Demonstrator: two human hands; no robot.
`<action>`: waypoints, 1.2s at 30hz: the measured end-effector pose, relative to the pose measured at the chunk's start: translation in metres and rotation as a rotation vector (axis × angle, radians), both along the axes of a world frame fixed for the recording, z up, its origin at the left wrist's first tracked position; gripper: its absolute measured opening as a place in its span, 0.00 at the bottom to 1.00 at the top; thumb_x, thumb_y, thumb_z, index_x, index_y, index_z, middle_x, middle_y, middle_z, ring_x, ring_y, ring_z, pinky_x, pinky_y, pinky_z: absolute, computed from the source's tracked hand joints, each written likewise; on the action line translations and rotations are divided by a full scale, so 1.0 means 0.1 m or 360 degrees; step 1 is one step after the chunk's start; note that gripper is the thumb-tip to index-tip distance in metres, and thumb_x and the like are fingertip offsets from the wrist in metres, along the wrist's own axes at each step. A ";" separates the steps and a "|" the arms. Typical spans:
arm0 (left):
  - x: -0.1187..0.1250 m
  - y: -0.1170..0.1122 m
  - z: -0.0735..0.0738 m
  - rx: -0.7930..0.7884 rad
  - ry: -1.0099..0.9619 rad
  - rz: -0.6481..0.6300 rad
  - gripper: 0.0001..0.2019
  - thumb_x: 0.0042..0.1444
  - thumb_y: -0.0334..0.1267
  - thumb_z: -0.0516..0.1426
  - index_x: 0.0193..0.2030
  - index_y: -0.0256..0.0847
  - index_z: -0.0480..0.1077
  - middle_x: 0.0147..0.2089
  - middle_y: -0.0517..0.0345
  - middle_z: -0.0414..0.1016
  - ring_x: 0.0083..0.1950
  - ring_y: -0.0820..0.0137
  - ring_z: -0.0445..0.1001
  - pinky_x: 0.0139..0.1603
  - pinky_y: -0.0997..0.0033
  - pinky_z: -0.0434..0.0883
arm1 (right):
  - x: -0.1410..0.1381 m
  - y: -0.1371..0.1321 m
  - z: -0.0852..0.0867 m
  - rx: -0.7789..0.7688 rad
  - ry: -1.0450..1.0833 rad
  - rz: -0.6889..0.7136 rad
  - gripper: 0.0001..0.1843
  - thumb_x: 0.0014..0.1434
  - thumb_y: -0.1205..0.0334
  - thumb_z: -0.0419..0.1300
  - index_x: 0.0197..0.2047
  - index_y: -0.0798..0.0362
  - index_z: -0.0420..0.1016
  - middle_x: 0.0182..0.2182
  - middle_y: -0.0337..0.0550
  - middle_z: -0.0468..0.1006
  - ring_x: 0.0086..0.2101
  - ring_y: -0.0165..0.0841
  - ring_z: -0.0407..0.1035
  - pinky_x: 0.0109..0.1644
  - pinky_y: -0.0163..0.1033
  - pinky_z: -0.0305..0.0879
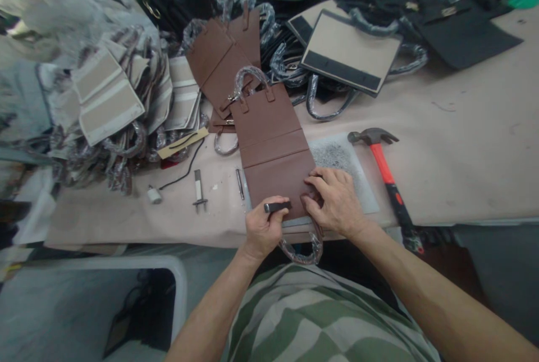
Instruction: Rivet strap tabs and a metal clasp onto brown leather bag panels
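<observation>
A brown leather bag panel (278, 168) lies lengthwise in front of me, a plastic-wrapped handle at its far end. Another wrapped handle (305, 252) hangs over the table edge on my side. My left hand (263, 227) is closed around a short black tool (275, 206), which looks like a punch and lies over the panel's near part. At the near right edge, my right hand (332, 199) holds the panel between bent fingers and thumb. Beneath is a grey speckled board (347, 168). To the right rests a claw hammer (385, 165) with a red and black handle.
A pronged metal tool (199, 191), a thin metal rod (240, 184) and a small white block (154, 194) on a dark cord lie left. Piled bag panels (112, 98) stand beyond. More brown pieces (225, 53) and black bag parts (353, 50) cover the back. A bin (181, 283) sits below.
</observation>
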State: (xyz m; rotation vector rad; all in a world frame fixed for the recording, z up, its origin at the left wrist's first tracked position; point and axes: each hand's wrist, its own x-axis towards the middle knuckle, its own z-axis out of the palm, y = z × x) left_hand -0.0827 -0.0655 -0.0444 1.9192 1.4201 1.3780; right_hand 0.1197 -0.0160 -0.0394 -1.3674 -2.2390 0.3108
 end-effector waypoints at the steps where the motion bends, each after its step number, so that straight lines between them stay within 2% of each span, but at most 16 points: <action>1: 0.00 0.00 0.00 0.0000 0.0010 0.0003 0.05 0.64 0.31 0.59 0.44 0.38 0.76 0.41 0.52 0.84 0.43 0.67 0.83 0.49 0.69 0.81 | 0.00 0.00 0.00 -0.0003 -0.0001 -0.0002 0.16 0.59 0.56 0.62 0.49 0.54 0.74 0.51 0.52 0.73 0.51 0.48 0.64 0.55 0.52 0.56; 23: 0.02 0.03 -0.01 -0.0078 -0.0001 0.0015 0.05 0.64 0.32 0.58 0.44 0.38 0.75 0.40 0.53 0.83 0.43 0.66 0.83 0.50 0.66 0.80 | 0.01 -0.02 0.01 -0.0043 0.0012 -0.0001 0.17 0.59 0.57 0.63 0.50 0.54 0.74 0.52 0.51 0.73 0.51 0.46 0.64 0.56 0.51 0.55; 36: 0.06 0.01 -0.02 -0.0058 0.0069 0.0057 0.05 0.65 0.32 0.57 0.45 0.39 0.75 0.40 0.53 0.83 0.42 0.68 0.83 0.48 0.71 0.79 | 0.02 -0.01 0.00 -0.0002 0.0031 0.0001 0.17 0.59 0.58 0.62 0.50 0.54 0.74 0.52 0.52 0.73 0.52 0.47 0.64 0.56 0.51 0.54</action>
